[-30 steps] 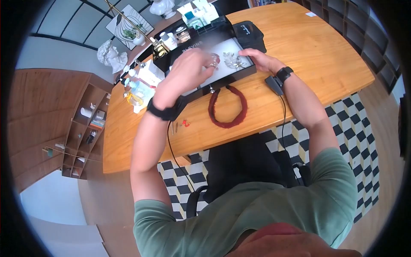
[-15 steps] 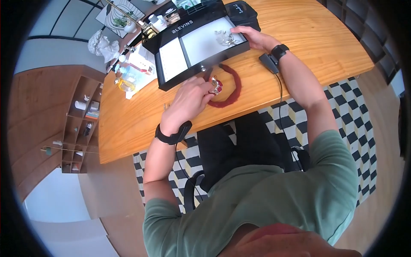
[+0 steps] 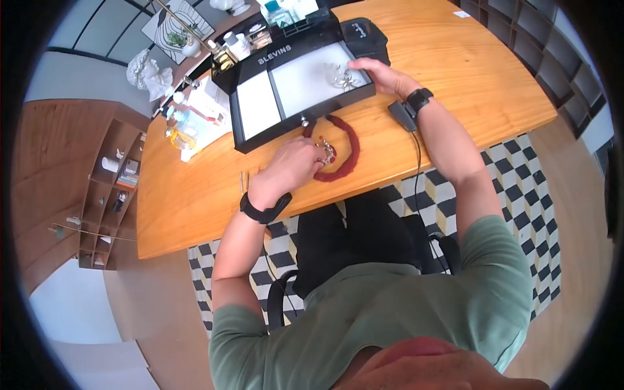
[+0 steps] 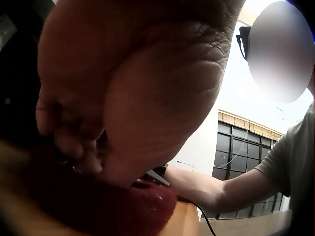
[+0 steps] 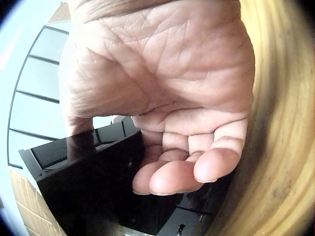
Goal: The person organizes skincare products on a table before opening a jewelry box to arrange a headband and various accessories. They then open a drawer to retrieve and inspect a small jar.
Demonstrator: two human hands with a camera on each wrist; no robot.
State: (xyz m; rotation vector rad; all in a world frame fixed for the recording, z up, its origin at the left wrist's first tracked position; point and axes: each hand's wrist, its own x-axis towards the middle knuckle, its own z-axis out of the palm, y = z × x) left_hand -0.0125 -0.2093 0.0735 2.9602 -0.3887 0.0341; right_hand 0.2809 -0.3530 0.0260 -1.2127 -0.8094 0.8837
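Pinched between the fingertips of my left hand (image 3: 290, 165) is a metallic ornament with red stones (image 3: 329, 153), inside the loop of a dark red fuzzy band (image 3: 354, 146) on the table. In the left wrist view the left hand (image 4: 142, 98) is low over the red band (image 4: 133, 209), its fingertips partly hidden. My right hand (image 3: 385, 77) grips the right wall of a black box (image 3: 325, 105), thumb over the rim. The right wrist view shows the right hand (image 5: 167, 93) with fingers curled outside the box wall (image 5: 98, 182). A clear, silvery ornament (image 3: 344, 78) lies in the box.
Bottles (image 3: 182, 138) and white paper (image 3: 211, 123) lie left of the box. Behind it are more small bottles (image 3: 238, 45) and a black pouch (image 3: 365, 39). A black device (image 3: 402, 116) with a cable is beside my right wrist; thin sticks (image 3: 244, 182) lie near my left wrist.
From over the box, my left hand has come down toward the front of the table, carrying the ornament into the red loop. My right hand has stayed at the box wall.
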